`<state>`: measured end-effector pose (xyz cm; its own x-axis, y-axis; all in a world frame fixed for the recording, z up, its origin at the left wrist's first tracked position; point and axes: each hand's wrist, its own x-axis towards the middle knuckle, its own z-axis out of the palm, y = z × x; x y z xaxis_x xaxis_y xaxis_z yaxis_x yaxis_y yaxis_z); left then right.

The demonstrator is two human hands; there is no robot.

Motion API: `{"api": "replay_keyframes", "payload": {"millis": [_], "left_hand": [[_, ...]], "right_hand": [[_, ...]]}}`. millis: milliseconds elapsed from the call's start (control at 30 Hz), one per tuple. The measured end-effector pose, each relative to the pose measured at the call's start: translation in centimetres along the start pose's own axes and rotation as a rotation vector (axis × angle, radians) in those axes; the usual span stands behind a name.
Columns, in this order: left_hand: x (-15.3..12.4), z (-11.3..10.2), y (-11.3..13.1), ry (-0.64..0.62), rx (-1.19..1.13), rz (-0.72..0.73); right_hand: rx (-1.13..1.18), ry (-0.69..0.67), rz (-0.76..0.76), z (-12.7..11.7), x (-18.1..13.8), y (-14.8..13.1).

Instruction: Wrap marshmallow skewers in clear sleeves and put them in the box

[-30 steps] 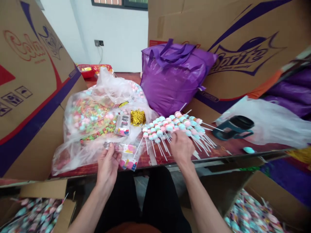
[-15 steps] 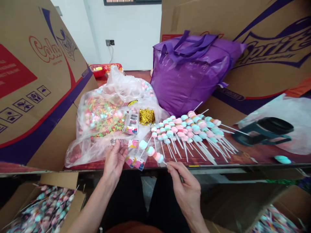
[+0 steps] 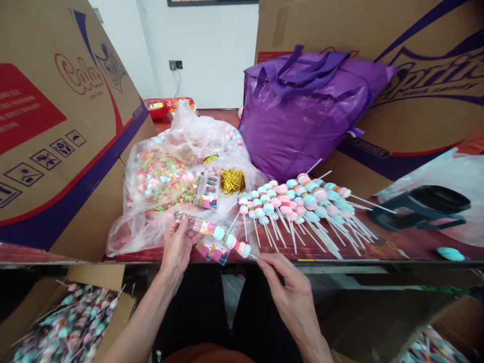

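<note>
My right hand (image 3: 287, 282) pinches the stick of a marshmallow skewer (image 3: 231, 241) with blue and pink pieces. Its tip points left into a small clear printed bag (image 3: 196, 226), which my left hand (image 3: 177, 247) holds by its top edge at the table's front. More such bags (image 3: 214, 250) lie under the skewer. A fan of several finished marshmallow skewers (image 3: 298, 201) lies on the red table (image 3: 397, 242) just right of my hands.
A big clear plastic bag of coloured marshmallows (image 3: 166, 181) sits at left, with gold twist ties (image 3: 231, 180) and a card packet (image 3: 207, 191) on it. Behind stand a purple bag (image 3: 302, 111), cardboard boxes (image 3: 49, 121) and a dark mug (image 3: 423, 204). A box of wrapped skewers (image 3: 68, 317) is at lower left.
My right hand left the skewer pile with one skewer, drew it toward the table's front edge, then slid its tip leftward into the bag held by my left hand.
</note>
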<state>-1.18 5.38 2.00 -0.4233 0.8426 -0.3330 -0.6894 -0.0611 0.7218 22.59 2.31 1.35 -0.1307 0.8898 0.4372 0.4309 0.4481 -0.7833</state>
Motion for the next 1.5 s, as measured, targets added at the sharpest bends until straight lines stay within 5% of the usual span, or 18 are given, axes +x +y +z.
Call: {"api": "replay_keyframes", "payload": {"millis": [567, 733, 1500], "left_hand": [[0.1, -0.5, -0.9, 0.049, 0.013, 0.011], [0.2, -0.6, -0.3, 0.031, 0.042, 0.097], [-0.3, -0.7, -0.9, 0.107, 0.009, -0.003]], "right_hand": [[-0.189, 0.111, -0.233, 0.9, -0.6, -0.5], [-0.182, 0.148, -0.199, 0.4, -0.7, -0.6], [-0.136, 0.294, -0.122, 3.0, -2.4, -1.0]]}}
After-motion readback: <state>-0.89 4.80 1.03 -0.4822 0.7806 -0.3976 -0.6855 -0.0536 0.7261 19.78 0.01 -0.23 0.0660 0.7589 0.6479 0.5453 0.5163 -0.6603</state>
